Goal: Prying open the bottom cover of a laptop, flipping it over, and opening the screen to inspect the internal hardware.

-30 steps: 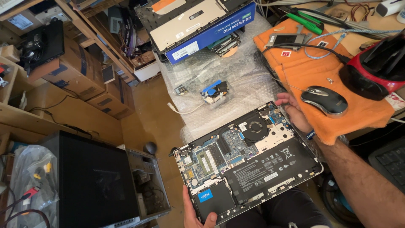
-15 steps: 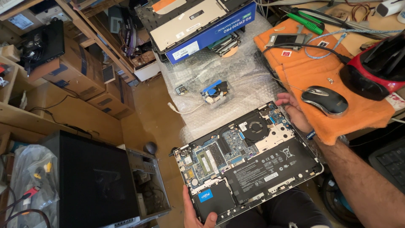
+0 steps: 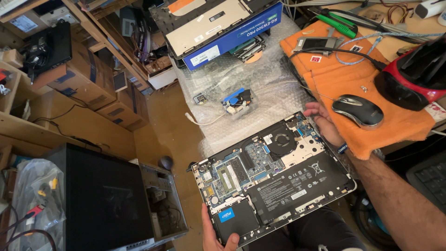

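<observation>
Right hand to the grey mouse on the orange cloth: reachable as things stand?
Probably yes. The right hand grips the far edge of the opened laptop, and the mouse sits just beside it on the orange cloth with nothing between them. It would have to let go of the laptop first.

Grey mouse [image 3: 357,110]; orange cloth [image 3: 399,125]

Long blue box [image 3: 234,39] with white label patches at top centre, lying on bubble wrap. Brown cardboard boxes [image 3: 100,90] stacked at left under the shelf, dark tape bands on their sides. Small blue square sticker [image 3: 226,215] on the black drive at the opened laptop's near corner, just beside the left hand [image 3: 211,234]. White rectangular label [image 3: 298,194] on the black battery. Small red square tag [image 3: 316,59] on the orange cloth.
</observation>
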